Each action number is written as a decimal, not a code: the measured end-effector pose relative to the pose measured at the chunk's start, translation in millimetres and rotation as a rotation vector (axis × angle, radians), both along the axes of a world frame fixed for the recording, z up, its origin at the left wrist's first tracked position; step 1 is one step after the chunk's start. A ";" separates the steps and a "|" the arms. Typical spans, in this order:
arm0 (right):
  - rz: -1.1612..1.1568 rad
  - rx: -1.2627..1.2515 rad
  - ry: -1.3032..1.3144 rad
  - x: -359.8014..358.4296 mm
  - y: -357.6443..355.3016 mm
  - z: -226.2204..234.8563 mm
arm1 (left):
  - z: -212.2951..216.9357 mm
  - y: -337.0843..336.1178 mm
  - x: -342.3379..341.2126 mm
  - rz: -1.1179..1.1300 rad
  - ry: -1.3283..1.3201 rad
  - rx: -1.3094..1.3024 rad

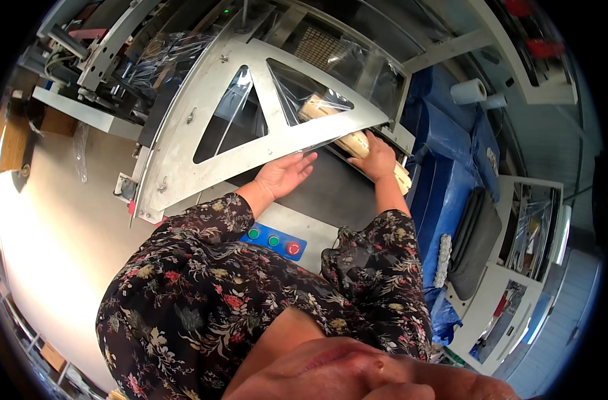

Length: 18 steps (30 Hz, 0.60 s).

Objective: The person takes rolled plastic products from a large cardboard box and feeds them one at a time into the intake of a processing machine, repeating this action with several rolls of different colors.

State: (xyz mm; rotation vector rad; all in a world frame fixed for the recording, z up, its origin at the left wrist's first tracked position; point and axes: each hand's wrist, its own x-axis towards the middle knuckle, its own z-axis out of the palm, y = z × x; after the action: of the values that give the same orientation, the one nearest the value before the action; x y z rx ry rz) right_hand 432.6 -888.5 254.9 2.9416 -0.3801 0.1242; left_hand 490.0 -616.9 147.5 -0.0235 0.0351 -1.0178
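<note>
My right hand [376, 162] rests on a pale cream bundle [357, 143] lying on the dark conveyor belt [330, 193], right at the mouth of the wrapping machine. My left hand [285, 173] lies flat with fingers apart at the lower edge of the grey metal forming plate [184, 147], touching the clear plastic film [317, 143] there. Another cream bundle [317, 107] sits farther in, behind the film, seen through a triangular cut-out. Both sleeves are dark with a flower print.
A blue control panel [274, 241] with two green buttons and a red one sits below the belt. Blue sheeting [450, 153] covers the surface on the right, with white rolls [469, 91] behind it. White shelving [530, 233] stands at the far right.
</note>
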 end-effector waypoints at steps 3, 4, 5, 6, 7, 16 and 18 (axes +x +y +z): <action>-0.084 -0.030 -0.072 2.5 15.8 -10.7 | 2.5 -5.9 -7.2 0.020 0.053 0.129; -0.097 -0.039 -0.140 1.2 18.1 -13.9 | 2.2 -6.3 -6.7 0.004 0.014 0.072; -0.045 -0.022 -0.190 -6.9 16.1 -15.7 | 2.3 -9.4 -8.1 0.015 0.064 0.162; -0.135 -0.020 -0.146 -11.9 14.2 -17.9 | 1.9 -10.2 -7.7 0.012 0.071 0.173; -0.182 -0.023 -0.169 -23.4 10.2 -20.1 | 0.7 -13.4 -7.7 -0.033 0.078 0.165; -0.423 0.209 -0.273 -69.3 -5.5 -63.5 | -8.8 -33.4 -18.6 -0.040 0.123 0.154; -0.443 0.281 -0.276 -61.7 -0.4 -75.2 | -10.4 -34.2 -18.7 -0.019 0.130 0.156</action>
State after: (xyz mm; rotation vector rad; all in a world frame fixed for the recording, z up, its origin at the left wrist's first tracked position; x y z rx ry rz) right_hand 370.9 -889.0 179.7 3.0192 -1.1618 0.4501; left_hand 471.4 -651.1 137.1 0.0535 0.2338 -1.0288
